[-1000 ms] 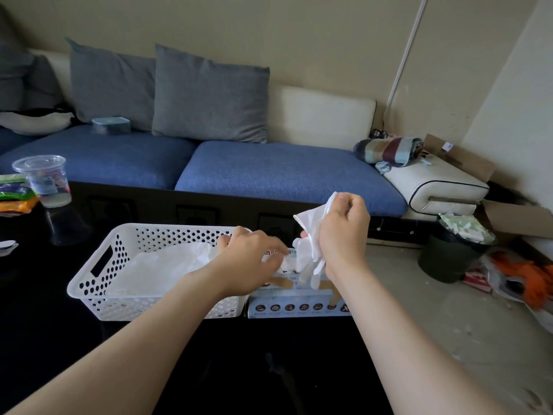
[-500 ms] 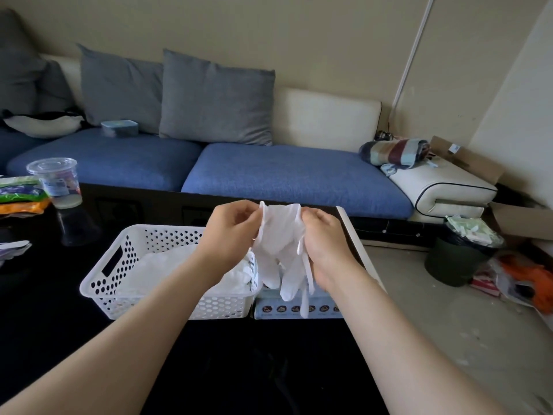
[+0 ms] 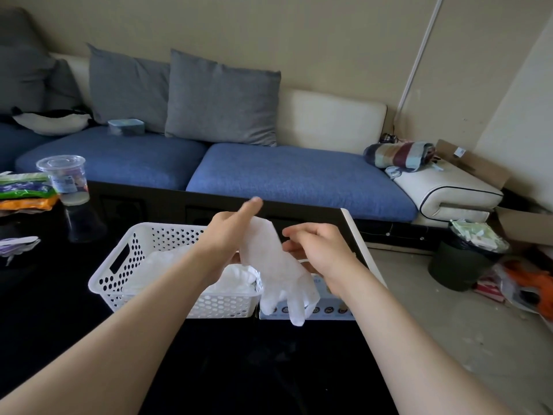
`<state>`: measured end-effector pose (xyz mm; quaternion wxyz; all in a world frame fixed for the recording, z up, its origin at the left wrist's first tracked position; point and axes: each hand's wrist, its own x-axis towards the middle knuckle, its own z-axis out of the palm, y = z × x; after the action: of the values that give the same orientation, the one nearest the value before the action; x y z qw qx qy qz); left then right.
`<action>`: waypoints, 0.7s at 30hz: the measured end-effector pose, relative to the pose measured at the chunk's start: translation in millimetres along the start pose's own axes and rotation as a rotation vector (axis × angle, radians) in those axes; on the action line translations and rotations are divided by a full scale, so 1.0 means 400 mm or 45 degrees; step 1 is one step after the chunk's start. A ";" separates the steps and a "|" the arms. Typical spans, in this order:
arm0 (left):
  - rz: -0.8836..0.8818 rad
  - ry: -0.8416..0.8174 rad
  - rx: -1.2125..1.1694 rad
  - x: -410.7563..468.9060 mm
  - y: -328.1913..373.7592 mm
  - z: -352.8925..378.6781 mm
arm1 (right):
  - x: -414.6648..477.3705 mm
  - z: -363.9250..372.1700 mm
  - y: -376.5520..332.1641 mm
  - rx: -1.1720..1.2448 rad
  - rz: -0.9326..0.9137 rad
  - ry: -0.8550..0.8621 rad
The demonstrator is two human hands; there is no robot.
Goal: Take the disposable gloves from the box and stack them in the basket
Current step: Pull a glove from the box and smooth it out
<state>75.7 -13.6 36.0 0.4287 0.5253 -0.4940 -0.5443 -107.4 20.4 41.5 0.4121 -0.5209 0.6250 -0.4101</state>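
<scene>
A translucent white disposable glove (image 3: 270, 259) hangs slanted between my hands, fingers pointing down, above the gap between basket and box. My left hand (image 3: 226, 235) is at its left edge with the thumb raised straight; its fingers are hidden behind the glove. At the glove's right edge, my right hand (image 3: 318, 248) has its fingers curled and appears to pinch it. The white perforated basket (image 3: 118, 266) stands on the black table and holds a flat pile of gloves (image 3: 167, 262). The blue-and-white glove box (image 3: 332, 310) sits against the basket's right side, mostly hidden by the glove and my right wrist.
A lidded plastic cup (image 3: 64, 181) and snack packets (image 3: 24, 190) stand at the table's left. The table's white right edge (image 3: 359, 244) runs beside the box. Behind is a blue sofa (image 3: 284, 178). A full bin (image 3: 462, 259) stands on the floor at right.
The glove, first bunched in my right hand over the box, was taken at the cuff by both hands and now hangs spread out. My left thumb has lifted off it.
</scene>
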 end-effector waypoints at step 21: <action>0.319 -0.024 0.088 -0.019 0.009 -0.005 | -0.005 -0.013 -0.008 -0.327 -0.134 0.025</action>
<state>78.2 -6.6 40.7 0.4702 0.4688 -0.5783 -0.4740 -111.0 22.6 46.3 0.3138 -0.5974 0.6481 -0.3530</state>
